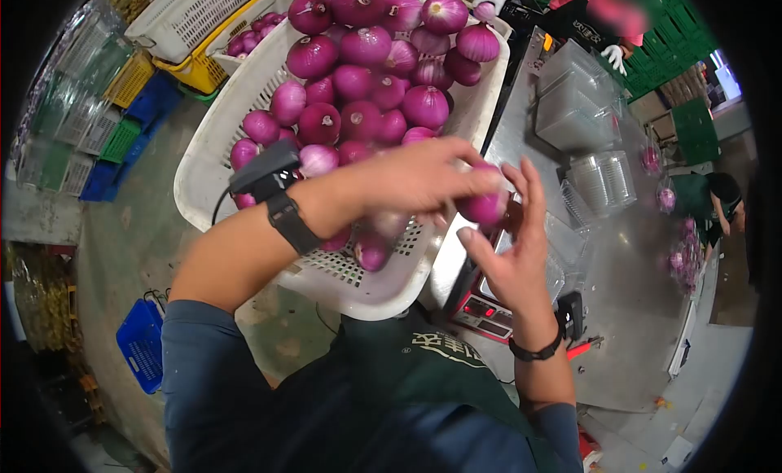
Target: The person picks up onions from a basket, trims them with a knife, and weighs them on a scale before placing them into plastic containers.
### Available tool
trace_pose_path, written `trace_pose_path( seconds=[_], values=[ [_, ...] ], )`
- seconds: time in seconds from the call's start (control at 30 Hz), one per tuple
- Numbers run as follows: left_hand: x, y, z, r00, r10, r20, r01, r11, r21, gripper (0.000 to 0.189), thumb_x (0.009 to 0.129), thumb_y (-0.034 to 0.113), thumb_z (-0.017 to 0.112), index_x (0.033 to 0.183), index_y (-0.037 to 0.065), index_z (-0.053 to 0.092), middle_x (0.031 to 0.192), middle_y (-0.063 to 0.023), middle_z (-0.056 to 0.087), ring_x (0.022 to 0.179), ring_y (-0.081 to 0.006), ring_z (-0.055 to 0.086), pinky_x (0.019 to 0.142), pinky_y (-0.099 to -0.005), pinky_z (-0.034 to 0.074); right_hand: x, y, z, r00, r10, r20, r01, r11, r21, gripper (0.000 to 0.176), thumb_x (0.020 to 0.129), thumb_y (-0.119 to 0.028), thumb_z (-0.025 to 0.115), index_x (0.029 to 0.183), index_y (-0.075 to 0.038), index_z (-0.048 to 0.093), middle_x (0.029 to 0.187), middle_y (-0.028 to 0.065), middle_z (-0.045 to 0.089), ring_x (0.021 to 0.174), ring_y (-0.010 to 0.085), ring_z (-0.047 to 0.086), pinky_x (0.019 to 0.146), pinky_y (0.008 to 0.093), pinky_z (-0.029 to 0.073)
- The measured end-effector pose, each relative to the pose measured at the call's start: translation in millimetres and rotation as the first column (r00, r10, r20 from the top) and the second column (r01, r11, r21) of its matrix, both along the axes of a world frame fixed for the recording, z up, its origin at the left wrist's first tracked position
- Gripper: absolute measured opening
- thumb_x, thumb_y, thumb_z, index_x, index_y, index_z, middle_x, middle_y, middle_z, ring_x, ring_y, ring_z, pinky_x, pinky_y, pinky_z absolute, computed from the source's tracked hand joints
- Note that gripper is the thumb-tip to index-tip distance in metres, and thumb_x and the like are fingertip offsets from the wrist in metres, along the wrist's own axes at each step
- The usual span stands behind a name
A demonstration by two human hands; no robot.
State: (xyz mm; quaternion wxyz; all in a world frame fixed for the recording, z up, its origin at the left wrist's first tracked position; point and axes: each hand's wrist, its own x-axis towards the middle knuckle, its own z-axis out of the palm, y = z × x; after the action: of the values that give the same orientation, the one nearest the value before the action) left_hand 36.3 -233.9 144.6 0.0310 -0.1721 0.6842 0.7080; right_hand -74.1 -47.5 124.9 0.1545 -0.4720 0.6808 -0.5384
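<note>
My left hand (415, 176) reaches across from the crate and is closed on a purple onion (486, 203); motion blurs its fingertips. Facing it, my right hand (519, 249) is open, thumb and fingers spread around the onion's near side. Whether the right fingers touch the onion I cannot tell. Below the right hand is a red digital scale (484, 317), partly hidden, with a clear plastic box (554, 269) on or beside it. Many purple onions (358, 82) fill the upper part of the white perforated crate (208, 159) under my left forearm.
Clear plastic boxes (574, 94) stand stacked on the metal table (627, 310). An orange-handled tool (582, 348) lies near my right wrist. Packed onions (684, 257) sit along the far side. Co-workers, one with a white glove (614, 59), are nearby. A blue basket (141, 343) is on the floor.
</note>
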Motion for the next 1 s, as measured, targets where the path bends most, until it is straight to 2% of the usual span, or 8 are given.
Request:
trace_pose_path(
  seconds=[0.17,0.27,0.43,0.57,0.7,0.77,0.83,1.0],
  values=[
    [8.5,-26.6,-10.1,0.995,-0.073,-0.067,0.067,0.994,-0.090,0.056,0.100,0.048,0.067,0.132,0.003,0.055,0.088,-0.0040,0.069,0.068,-0.0106,0.063,0.057,-0.0269,0.050,-18.9,19.3,-10.2,0.867,-0.050,0.496,0.114,0.989,-0.099,0.067,0.087,-0.010,0.077,0.146,-0.006,0.047,0.129,0.0145,0.062,0.101,0.0175,0.065,0.084,0.0291,0.056],
    [35.6,-67.5,-59.3,0.978,-0.122,0.168,0.206,0.480,-0.853,0.044,0.085,0.035,0.078,0.113,0.004,0.065,0.095,-0.0161,0.073,0.082,-0.0350,0.072,0.072,-0.0429,0.057,-42.9,61.1,-15.6,0.794,-0.193,0.576,0.272,0.961,-0.054,0.061,0.090,-0.018,0.071,0.146,-0.006,0.047,0.119,0.0157,0.065,0.075,0.0164,0.063,0.062,0.0285,0.053],
    [80.3,-88.0,-169.0,0.801,-0.254,0.542,0.507,-0.192,-0.840,0.037,0.071,0.027,0.080,0.103,0.010,0.070,0.101,-0.0083,0.069,0.104,-0.0304,0.063,0.089,-0.0432,0.049,-62.5,123.2,-31.4,0.685,-0.406,0.605,0.495,0.869,0.023,0.059,0.090,-0.021,0.071,0.142,-0.006,0.047,0.120,0.0155,0.064,0.075,0.0190,0.062,0.061,0.0316,0.052],
    [80.2,-86.4,-185.0,0.749,-0.317,0.583,0.514,-0.279,-0.811,0.040,0.068,0.020,0.080,0.105,0.012,0.069,0.102,-0.0079,0.068,0.104,-0.0274,0.062,0.090,-0.0407,0.046,-65.5,150.9,-45.2,0.636,-0.521,0.569,0.597,0.799,0.065,0.057,0.091,-0.021,0.070,0.141,-0.006,0.046,0.122,0.0149,0.063,0.079,0.0195,0.063,0.060,0.0317,0.051],
    [60.2,-90.4,-137.5,0.733,-0.357,0.580,0.622,0.006,-0.783,0.043,0.074,0.015,0.081,0.115,0.010,0.068,0.105,-0.0128,0.071,0.106,-0.0276,0.066,0.095,-0.0406,0.046,-65.3,162.2,-49.7,0.603,-0.527,0.599,0.629,0.776,0.050,0.058,0.091,-0.021,0.071,0.141,-0.006,0.046,0.123,0.0151,0.062,0.080,0.0198,0.063,0.061,0.0321,0.051],
    [54.5,-92.5,-121.2,0.938,-0.193,0.288,0.328,0.762,-0.559,0.055,0.073,0.014,0.085,0.123,0.006,0.063,0.113,-0.0160,0.071,0.113,-0.0286,0.066,0.099,-0.0420,0.049,-63.9,163.0,-50.4,0.568,-0.537,0.624,0.661,0.749,0.043,0.055,0.092,-0.020,0.068,0.142,-0.006,0.047,0.120,0.0133,0.063,0.077,0.0189,0.062,0.062,0.0305,0.051],
    [44.7,-101.6,-117.0,0.962,-0.031,0.271,0.066,0.990,-0.122,0.053,0.076,0.010,0.081,0.125,0.005,0.061,0.122,-0.0104,0.065,0.113,-0.0217,0.065,0.096,-0.0379,0.054,-64.0,162.2,-52.7,0.561,-0.532,0.634,0.665,0.746,0.036,0.056,0.092,-0.020,0.068,0.143,-0.006,0.047,0.119,0.0130,0.063,0.078,0.0198,0.062,0.064,0.0310,0.051],
    [24.1,-120.1,-161.7,0.930,0.190,0.315,-0.303,0.881,0.363,0.030,0.088,0.021,0.067,0.112,0.004,0.066,0.098,-0.0050,0.064,0.093,-0.0175,0.064,0.085,-0.0354,0.056,-70.7,166.2,-61.3,0.579,-0.538,0.613,0.671,0.741,0.016,0.059,0.091,-0.019,0.068,0.145,-0.007,0.048,0.118,0.0116,0.062,0.082,0.0221,0.063,0.069,0.0323,0.052]
  ],
)
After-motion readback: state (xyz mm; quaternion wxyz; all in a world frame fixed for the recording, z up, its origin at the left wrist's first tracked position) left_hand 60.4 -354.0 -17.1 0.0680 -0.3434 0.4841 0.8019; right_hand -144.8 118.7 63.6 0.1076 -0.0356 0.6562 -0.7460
